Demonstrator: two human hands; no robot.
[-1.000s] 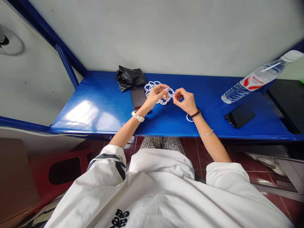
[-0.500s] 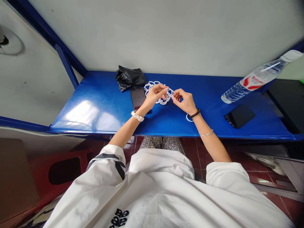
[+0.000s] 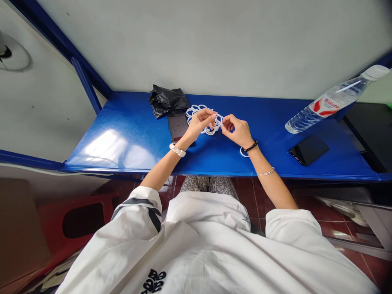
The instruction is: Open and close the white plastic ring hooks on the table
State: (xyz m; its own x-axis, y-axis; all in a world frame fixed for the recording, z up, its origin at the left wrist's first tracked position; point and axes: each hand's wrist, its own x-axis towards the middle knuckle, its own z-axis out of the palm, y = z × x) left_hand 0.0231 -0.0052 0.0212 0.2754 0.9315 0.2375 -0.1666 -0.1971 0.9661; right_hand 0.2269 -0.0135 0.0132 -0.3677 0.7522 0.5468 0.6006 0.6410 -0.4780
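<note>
My left hand (image 3: 201,121) and my right hand (image 3: 236,128) face each other above the blue tabletop. Between their fingertips is a small white ring (image 3: 219,119), pinched by the left thumb and forefinger on one side and by the right fingers on the other. Beneath and behind the left hand lies a heap of white rings (image 3: 196,109), partly covered by that hand. Another single white ring (image 3: 243,152) rests on the table by my right wrist, partly hidden by it. What the rings are made of, I cannot tell.
Left of the hands a phone (image 3: 178,130) with digits on its screen lies beside a crumpled black plastic bag (image 3: 168,100). A water bottle (image 3: 327,105) stands at the right, with a black phone (image 3: 308,150) in front. The blue table (image 3: 128,126) meets a wall behind.
My right hand has shifted slightly left, closer to my left hand, still pinching the white ring. The left hand has stayed nearly in place.
</note>
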